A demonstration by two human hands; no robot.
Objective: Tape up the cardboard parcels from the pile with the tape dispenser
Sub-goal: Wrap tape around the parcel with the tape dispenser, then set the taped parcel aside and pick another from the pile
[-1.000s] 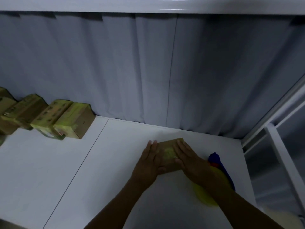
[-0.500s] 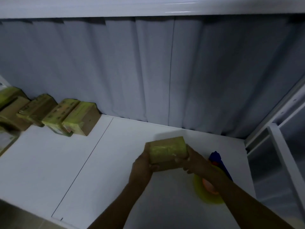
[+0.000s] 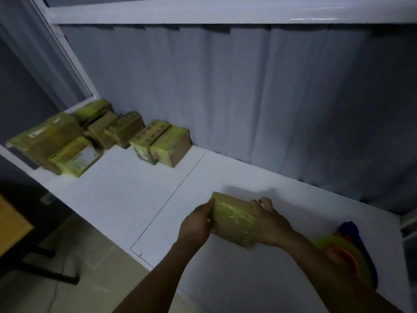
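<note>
Endwise, left hand [image 3: 195, 224], right hand [image 3: 270, 224] grip parcel [image 3: 234, 219]

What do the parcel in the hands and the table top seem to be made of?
The parcel: brown cardboard by its matte brown faces, wrapped in glossy yellow-green tape that glints. The table top: smooth white board, perhaps laminate; flat, even, with a thin seam line.

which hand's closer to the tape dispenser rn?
Right. The right hand grips the parcel at the end facing the tape dispenser; the left hand grips the far end.
</note>
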